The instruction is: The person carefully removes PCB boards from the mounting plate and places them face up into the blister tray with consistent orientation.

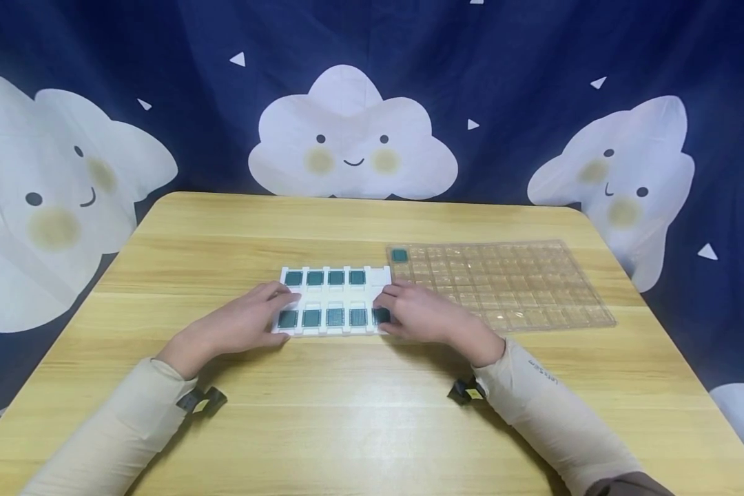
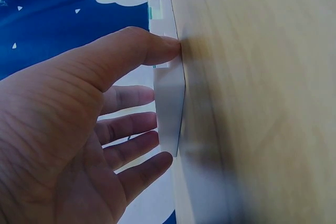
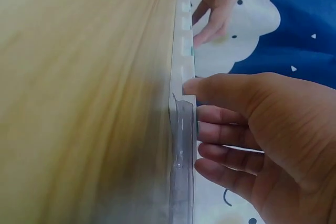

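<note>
A white slotted tray lies flat on the table, with green square chips in two rows. My left hand holds its left end, the thumb on the near edge and the fingertips farther back. At the opposite end my right hand grips the tray, partly covering a chip in the near row. Seen edge-on in the left wrist view, the tray's side wall meets the thumb. The right wrist view shows the right thumb against the near side of the tray.
A clear plastic compartment tray lies right of the white one, close against its right end, partly behind my right hand. One green chip sits in its far left compartment. Beyond the wooden table hangs a blue cloud-print curtain.
</note>
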